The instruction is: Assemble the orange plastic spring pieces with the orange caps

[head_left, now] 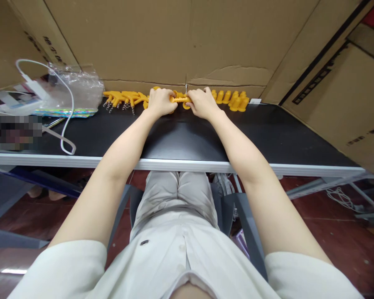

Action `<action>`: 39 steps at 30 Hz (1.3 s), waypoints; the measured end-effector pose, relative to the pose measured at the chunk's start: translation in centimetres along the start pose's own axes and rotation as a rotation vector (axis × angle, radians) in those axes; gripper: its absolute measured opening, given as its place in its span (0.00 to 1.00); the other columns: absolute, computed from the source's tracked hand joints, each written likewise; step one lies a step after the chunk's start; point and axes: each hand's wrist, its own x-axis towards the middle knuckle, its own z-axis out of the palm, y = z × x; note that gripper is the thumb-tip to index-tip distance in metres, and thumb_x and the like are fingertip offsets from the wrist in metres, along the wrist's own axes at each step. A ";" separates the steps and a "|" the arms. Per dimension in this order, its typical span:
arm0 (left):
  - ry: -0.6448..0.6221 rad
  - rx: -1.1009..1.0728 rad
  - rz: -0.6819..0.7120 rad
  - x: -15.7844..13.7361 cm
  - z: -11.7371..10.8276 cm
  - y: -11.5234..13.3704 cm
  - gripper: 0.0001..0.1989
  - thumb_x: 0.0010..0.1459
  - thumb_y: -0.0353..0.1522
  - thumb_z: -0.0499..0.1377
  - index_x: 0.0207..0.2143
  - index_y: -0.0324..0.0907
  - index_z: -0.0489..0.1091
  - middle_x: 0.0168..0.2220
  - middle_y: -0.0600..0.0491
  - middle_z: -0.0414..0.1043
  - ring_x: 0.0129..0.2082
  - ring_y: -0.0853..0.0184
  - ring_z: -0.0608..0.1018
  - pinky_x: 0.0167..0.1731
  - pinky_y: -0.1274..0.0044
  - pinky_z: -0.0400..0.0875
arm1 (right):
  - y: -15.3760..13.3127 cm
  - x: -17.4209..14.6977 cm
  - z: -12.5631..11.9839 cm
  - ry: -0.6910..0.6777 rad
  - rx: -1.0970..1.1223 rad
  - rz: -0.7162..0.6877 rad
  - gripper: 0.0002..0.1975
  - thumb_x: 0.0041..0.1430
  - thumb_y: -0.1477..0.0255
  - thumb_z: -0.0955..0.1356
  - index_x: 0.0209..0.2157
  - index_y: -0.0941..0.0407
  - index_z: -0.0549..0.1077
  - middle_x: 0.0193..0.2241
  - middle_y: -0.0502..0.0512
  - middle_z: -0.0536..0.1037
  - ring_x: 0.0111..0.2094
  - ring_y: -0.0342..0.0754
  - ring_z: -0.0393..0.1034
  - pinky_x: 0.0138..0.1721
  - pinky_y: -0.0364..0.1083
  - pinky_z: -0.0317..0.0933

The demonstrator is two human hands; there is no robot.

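My left hand (161,102) and my right hand (203,102) are both closed on one orange plastic piece (180,99), which spans the gap between them just above the table. It may be a corkscrew part, but my fingers cover both its ends. To the left of my left hand lie several orange corkscrews (124,97), their metal spirals pointing toward me. Several orange sleeves with flanged bases (235,101) stand upright in rows to the right of my right hand. More orange parts show partly behind my hands.
A black table (187,141) with a metal front edge carries everything. Cardboard walls (137,41) enclose its back and sides. At left lie a clear plastic bag (81,85), a looped white cable (71,104) and a patterned packet (65,113). A small white label (255,101) sits at the right rear.
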 end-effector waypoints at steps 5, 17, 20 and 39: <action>-0.051 -0.028 -0.060 0.1 0.0 0.5 0.26 0.55 0.37 0.65 0.56 0.43 0.84 0.51 0.40 0.83 0.62 0.37 0.80 0.69 0.53 0.71 | -0.3 -0.1 -0.8 0.026 -0.052 0.027 0.24 0.74 0.76 0.58 0.67 0.62 0.69 0.63 0.75 0.77 0.67 0.72 0.69 0.69 0.72 0.54; -0.091 -0.130 0.070 0.0 0.3 0.1 0.10 0.49 0.34 0.67 0.35 0.42 0.81 0.29 0.46 0.75 0.50 0.43 0.82 0.60 0.62 0.78 | 1.5 0.3 0.8 0.050 0.012 -0.008 0.18 0.73 0.73 0.61 0.61 0.59 0.69 0.58 0.74 0.79 0.64 0.72 0.70 0.66 0.69 0.58; -0.113 -0.132 0.105 0.2 0.7 -0.5 0.07 0.52 0.37 0.65 0.32 0.44 0.79 0.26 0.49 0.73 0.44 0.47 0.83 0.54 0.66 0.80 | 1.7 0.0 1.0 0.016 0.037 -0.071 0.18 0.69 0.71 0.65 0.58 0.57 0.72 0.57 0.72 0.81 0.62 0.72 0.72 0.64 0.68 0.62; -0.077 -0.685 -0.288 0.6 0.2 -1.7 0.10 0.49 0.29 0.68 0.27 0.45 0.68 0.21 0.57 0.63 0.25 0.69 0.66 0.27 0.75 0.59 | 10.6 -2.3 2.6 0.171 0.122 0.686 0.21 0.78 0.63 0.69 0.60 0.63 0.80 0.58 0.80 0.81 0.63 0.74 0.78 0.62 0.72 0.69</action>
